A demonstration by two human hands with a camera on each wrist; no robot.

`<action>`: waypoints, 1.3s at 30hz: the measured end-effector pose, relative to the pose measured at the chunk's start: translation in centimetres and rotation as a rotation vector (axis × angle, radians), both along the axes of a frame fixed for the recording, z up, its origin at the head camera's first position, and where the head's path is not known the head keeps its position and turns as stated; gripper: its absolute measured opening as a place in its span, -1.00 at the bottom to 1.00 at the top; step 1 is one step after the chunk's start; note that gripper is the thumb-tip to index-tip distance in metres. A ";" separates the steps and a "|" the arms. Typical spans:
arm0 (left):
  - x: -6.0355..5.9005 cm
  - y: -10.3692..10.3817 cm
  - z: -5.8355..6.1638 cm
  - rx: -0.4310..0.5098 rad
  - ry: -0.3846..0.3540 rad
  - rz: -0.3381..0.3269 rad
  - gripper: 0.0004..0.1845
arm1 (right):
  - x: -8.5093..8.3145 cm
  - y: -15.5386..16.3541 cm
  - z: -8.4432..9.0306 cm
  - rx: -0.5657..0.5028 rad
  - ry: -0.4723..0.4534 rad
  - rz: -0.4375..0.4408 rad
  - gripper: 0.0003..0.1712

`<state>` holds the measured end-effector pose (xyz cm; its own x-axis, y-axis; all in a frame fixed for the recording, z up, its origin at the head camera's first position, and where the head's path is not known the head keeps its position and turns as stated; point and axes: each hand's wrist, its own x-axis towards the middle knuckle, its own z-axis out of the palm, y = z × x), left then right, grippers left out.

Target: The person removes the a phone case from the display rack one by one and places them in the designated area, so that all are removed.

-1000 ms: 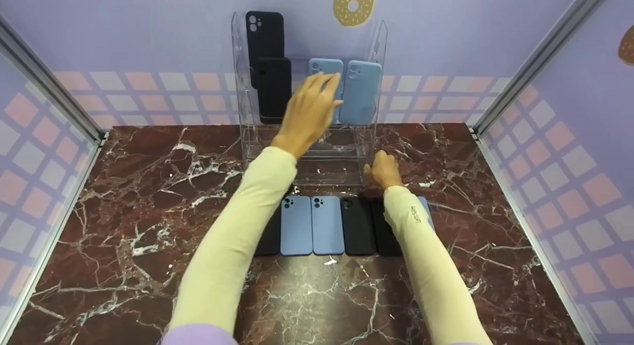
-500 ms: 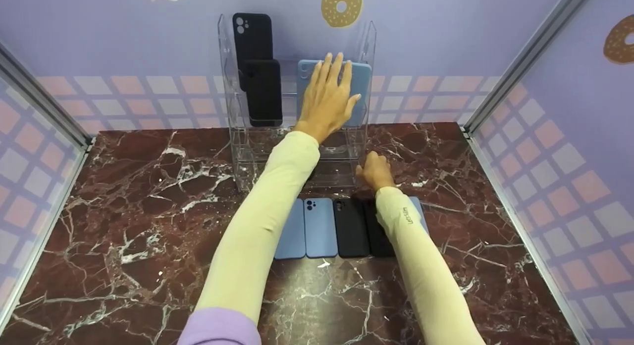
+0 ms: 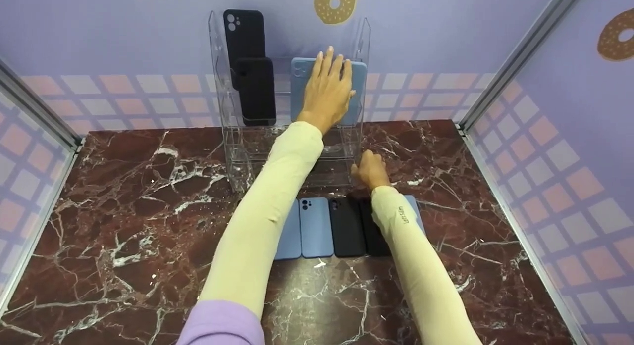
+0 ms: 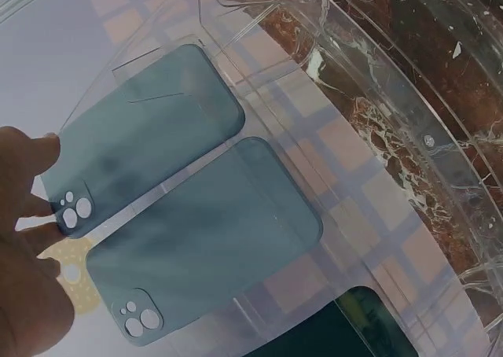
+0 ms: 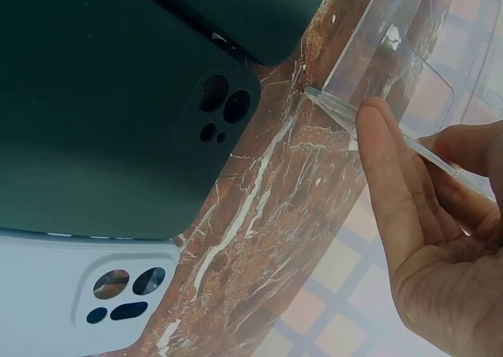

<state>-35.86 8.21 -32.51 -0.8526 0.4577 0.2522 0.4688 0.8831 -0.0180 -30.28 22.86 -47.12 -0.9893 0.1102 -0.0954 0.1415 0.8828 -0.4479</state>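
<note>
Head view, left hand (image 3: 327, 95) flat, fingers straight on blue phone cases (image 3: 359, 95), right hand (image 3: 371, 171) fingers grasping clear rack (image 3: 233, 147) base on counter (image 3: 124, 211).

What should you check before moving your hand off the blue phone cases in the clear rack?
1. Left hand lies flat with straight fingers on the two light blue silicone phone cases: ok.
2. Both blue cases sit side by side on the same tier of the clear acrylic display rack: ok.
3. Right hand steadies the rack's front edge on the dark red marble table: ok.
4. Blue cases fully seated behind the tier's lip: cannot tell.
5. Two black phone cases stand upright on the rack's left side: ok.
6. Row of blue and black cases lies flat on the table: ok.
</note>
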 end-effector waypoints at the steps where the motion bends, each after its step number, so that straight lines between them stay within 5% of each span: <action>1: 0.0 -0.1 -0.1 0.022 0.016 -0.013 -0.36 | 0.0 0.0 0.0 0.002 0.001 0.000 -0.66; 13: 0.8 -1.3 -0.5 0.393 0.157 -0.161 -0.62 | -0.1 -0.5 0.1 0.015 -0.013 0.022 -0.61; 20: 2.1 -1.7 0.1 0.407 0.194 -0.202 -0.62 | -0.2 -0.4 0.4 0.020 -0.017 0.028 -0.62; 28: 4.5 -2.3 2.0 0.488 0.337 -0.319 -0.55 | -0.5 0.1 0.3 0.006 -0.017 0.036 -0.63; 34: 6.9 -5.2 3.1 0.581 0.454 -0.388 -0.57 | -1.1 0.7 0.3 0.019 -0.027 0.042 -0.60; 39: 8.2 -9.1 2.7 0.696 0.464 -0.364 -0.69 | -1.4 1.3 0.3 0.040 -0.029 0.047 -0.58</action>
<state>-27.66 -0.87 -29.79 -0.4295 0.2945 0.8537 0.7993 0.5640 0.2075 -31.69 24.13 -46.81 -0.9903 0.0682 -0.1209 0.1123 0.9058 -0.4086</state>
